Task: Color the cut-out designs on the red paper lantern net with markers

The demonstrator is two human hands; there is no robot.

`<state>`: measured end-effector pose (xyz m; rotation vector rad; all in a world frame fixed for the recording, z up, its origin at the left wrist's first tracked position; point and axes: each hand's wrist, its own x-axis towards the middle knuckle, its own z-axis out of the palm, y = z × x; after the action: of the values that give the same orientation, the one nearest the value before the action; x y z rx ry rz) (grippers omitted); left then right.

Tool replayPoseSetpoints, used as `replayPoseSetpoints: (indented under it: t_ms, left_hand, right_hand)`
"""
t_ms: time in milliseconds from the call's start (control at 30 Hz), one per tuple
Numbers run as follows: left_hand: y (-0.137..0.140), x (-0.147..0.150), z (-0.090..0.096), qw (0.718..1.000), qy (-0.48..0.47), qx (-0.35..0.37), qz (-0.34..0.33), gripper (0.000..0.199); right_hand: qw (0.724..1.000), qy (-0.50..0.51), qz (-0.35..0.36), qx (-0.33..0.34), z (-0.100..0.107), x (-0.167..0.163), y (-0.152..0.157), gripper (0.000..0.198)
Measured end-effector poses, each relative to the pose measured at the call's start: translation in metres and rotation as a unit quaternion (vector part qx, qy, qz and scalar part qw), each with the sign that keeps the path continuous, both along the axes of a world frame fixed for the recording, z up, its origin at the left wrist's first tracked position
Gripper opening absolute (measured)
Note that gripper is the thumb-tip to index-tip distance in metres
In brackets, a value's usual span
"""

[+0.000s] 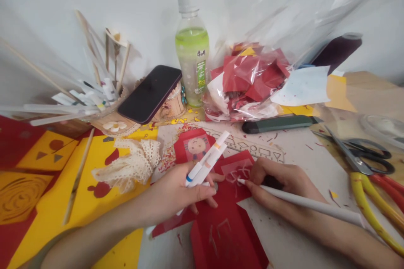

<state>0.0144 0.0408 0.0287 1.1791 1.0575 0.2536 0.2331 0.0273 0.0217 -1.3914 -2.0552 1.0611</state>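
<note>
My left hand (172,195) is closed around white marker pens (208,160), two of them plain to see, one with a blue band and one with an orange band. Its fingers also rest on a folded red paper piece (229,239) that bears pale drawn lines. Between the fingers and thumb of my right hand (280,183) is a long white pen (309,207), its tip at white strokes on the red paper. Just behind the markers lies a red flap with a small cartoon face drawing (196,146). A stencil ruler (252,149) is partly covered by the paper.
A bottle of green drink (192,50), a black phone (150,93) and a clear bag of red scraps (249,80) stand behind. Cream lace (132,164) and a thin stick (77,178) lie left. Scissors (362,164) and a dark green cutter (277,124) lie right.
</note>
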Motion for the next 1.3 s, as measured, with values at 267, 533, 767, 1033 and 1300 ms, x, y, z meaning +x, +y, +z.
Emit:
replayPoseSetpoints:
  t_ms: [267, 533, 767, 1033, 1300]
  left_hand:
    - [-0.0007, -0.0005, -0.0002, 1.0, 0.005, -0.007, 0.005, 0.029]
    - [0.0002, -0.0012, -0.0015, 1.0, 0.002, 0.0, -0.003, 0.024]
    - [0.0007, -0.0005, -0.0005, 1.0, 0.007, 0.005, -0.005, 0.029]
    - [-0.0008, -0.0013, -0.0029, 1.0, -0.002, 0.016, 0.001, 0.025]
    - [-0.0012, -0.0014, -0.0041, 1.0, 0.002, 0.012, 0.003, 0.026]
  right_hand:
    - [1.0, 0.007, -0.012, 0.014, -0.0009, 0.0014, -0.0004, 0.018]
    - [1.0, 0.013, -0.003, -0.008, 0.0003, 0.0008, 0.0002, 0.017]
    - [1.0, 0.009, -0.002, -0.006, -0.0003, 0.0007, -0.0007, 0.019]
    - [1.0, 0.001, -0.001, -0.005, -0.0016, 0.0021, -0.0013, 0.018]
    - [1.0, 0.007, -0.002, -0.02, 0.0007, 0.0004, 0.0003, 0.019]
